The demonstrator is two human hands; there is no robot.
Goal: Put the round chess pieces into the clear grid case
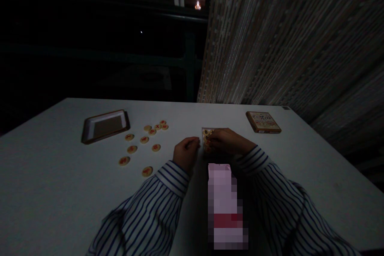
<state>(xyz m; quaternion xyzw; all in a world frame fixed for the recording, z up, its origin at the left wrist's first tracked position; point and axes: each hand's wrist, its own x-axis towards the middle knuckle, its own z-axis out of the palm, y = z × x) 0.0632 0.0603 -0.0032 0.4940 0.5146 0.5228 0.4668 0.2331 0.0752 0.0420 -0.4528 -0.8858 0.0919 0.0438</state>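
Observation:
A small tray (203, 130) near the table's middle holds several round wooden pieces with dark or red characters. My right hand (226, 141) reaches over this tray, its fingers bent down among the pieces; whatever they grip is hidden. Just left of the tray is my left hand (186, 153), closed, with its fingers curled together; its contents cannot be made out. Several round pieces with red characters lie loose to the left, among them one at the front (147, 171) and one farther left (124, 161).
An open, shallow box part (85, 132) lies at the back left of the white table (174, 114). At the back right is a flat printed box (264, 122). A pixelated pink-white shape (223, 196) appears between my forearms. A string curtain (255, 36) hangs behind.

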